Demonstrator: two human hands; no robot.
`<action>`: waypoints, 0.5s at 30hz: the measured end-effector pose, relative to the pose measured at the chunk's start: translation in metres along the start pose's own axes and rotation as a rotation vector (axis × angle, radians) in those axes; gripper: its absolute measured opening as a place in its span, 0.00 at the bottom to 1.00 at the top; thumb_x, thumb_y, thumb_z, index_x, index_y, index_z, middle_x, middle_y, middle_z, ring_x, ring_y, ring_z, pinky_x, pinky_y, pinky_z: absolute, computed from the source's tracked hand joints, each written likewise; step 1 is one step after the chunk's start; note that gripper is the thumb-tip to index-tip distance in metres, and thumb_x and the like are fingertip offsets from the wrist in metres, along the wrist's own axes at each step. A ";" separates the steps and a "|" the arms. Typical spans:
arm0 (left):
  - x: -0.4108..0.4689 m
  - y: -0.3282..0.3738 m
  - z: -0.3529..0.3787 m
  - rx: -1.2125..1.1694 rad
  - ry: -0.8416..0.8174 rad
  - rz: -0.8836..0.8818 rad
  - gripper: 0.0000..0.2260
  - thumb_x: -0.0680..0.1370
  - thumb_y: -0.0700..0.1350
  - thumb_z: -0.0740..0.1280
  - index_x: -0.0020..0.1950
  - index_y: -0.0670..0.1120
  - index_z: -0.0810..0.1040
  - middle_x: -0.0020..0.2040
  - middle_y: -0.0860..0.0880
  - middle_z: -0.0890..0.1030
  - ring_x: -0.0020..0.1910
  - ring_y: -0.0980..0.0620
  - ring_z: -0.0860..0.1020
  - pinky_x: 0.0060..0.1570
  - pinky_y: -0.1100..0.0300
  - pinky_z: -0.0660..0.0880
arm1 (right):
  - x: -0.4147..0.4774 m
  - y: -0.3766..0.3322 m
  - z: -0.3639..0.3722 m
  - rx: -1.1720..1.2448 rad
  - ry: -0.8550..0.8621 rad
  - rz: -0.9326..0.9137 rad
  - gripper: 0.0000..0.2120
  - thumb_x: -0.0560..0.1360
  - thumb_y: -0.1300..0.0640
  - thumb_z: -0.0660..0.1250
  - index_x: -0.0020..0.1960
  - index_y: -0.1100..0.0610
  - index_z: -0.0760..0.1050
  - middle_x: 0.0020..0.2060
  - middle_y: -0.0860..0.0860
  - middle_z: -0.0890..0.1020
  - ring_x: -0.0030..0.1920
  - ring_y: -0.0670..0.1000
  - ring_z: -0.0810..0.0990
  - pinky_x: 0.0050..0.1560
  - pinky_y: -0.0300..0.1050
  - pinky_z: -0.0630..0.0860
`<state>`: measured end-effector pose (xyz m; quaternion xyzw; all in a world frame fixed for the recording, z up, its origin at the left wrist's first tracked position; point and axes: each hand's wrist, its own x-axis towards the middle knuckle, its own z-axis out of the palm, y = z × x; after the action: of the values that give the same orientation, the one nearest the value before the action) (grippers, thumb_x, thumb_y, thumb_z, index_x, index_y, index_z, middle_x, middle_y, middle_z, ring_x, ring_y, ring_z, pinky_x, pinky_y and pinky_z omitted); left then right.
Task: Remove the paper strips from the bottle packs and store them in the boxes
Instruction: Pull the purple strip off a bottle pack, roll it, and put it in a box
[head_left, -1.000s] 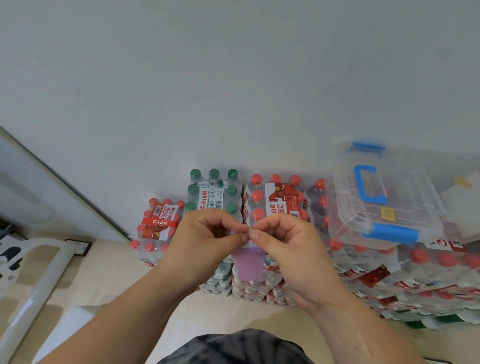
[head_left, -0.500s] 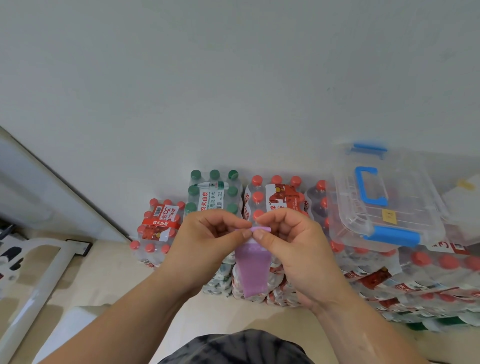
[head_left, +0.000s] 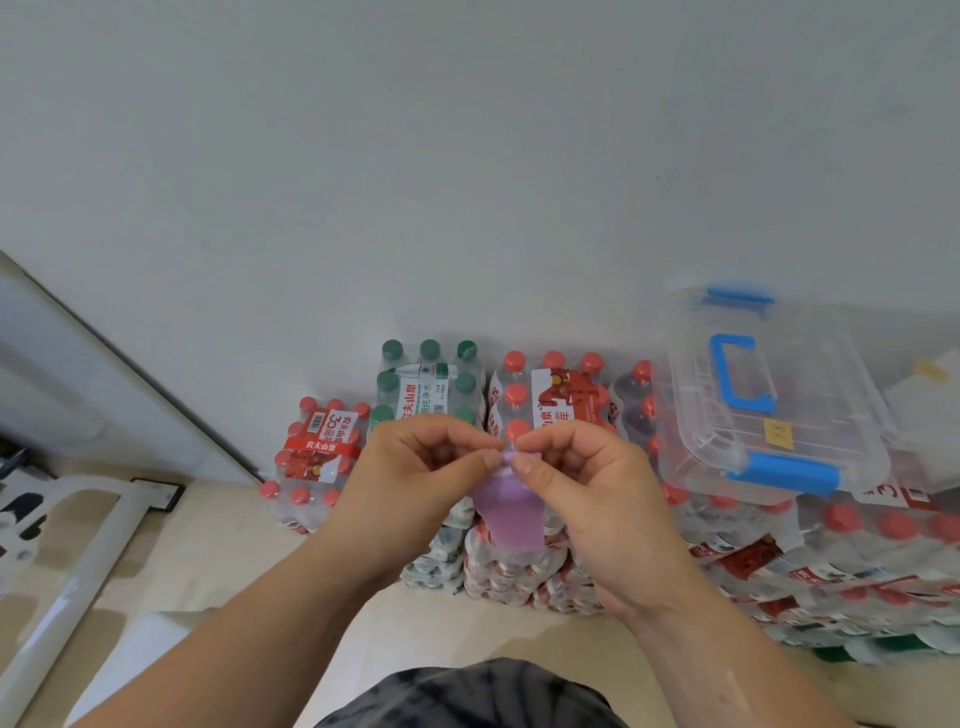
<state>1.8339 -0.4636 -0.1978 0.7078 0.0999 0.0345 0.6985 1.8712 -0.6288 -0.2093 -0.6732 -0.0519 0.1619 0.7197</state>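
A purple paper strip (head_left: 511, 514) hangs in the air in front of the stacked bottle packs. My left hand (head_left: 415, 483) and my right hand (head_left: 587, 488) both pinch its top edge between thumb and forefinger, fingertips almost touching. Behind my hands stand a green-capped pack (head_left: 428, 384) and a red-capped pack (head_left: 553, 395). A clear plastic box (head_left: 763, 405) with blue handle and latches, lid closed, sits on the packs at the right. A yellow label (head_left: 777, 434) shows on or in the box.
A smaller red-capped pack (head_left: 319, 452) stands on the floor at the left. More red-capped packs (head_left: 857, 545) stretch along the wall to the right. A white frame (head_left: 78, 561) lies on the floor at the far left. A grey wall rises behind everything.
The purple strip has come out from between my fingers and now hangs lower and longer. Both hands have stayed in about the same place.
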 end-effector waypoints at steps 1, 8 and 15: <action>0.000 0.000 0.000 0.007 0.001 0.005 0.03 0.73 0.36 0.73 0.45 0.42 0.86 0.41 0.42 0.86 0.43 0.42 0.85 0.45 0.58 0.81 | 0.000 0.000 0.000 -0.002 -0.003 -0.001 0.07 0.74 0.63 0.74 0.44 0.51 0.84 0.42 0.52 0.87 0.43 0.48 0.84 0.46 0.40 0.81; -0.001 0.001 0.001 0.059 0.029 0.025 0.03 0.70 0.37 0.76 0.42 0.44 0.86 0.39 0.43 0.85 0.43 0.38 0.82 0.44 0.52 0.82 | -0.001 0.000 -0.001 -0.055 0.018 -0.007 0.03 0.75 0.60 0.74 0.48 0.54 0.84 0.41 0.53 0.87 0.45 0.52 0.86 0.49 0.42 0.83; -0.002 0.003 0.002 0.031 0.003 -0.006 0.09 0.73 0.33 0.73 0.43 0.47 0.86 0.40 0.44 0.86 0.41 0.48 0.85 0.42 0.63 0.79 | 0.001 0.005 -0.003 -0.059 0.043 -0.025 0.06 0.75 0.62 0.74 0.47 0.52 0.83 0.43 0.52 0.87 0.46 0.53 0.85 0.48 0.46 0.83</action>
<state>1.8324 -0.4656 -0.1942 0.7182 0.1037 0.0317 0.6873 1.8719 -0.6315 -0.2142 -0.6968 -0.0494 0.1368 0.7024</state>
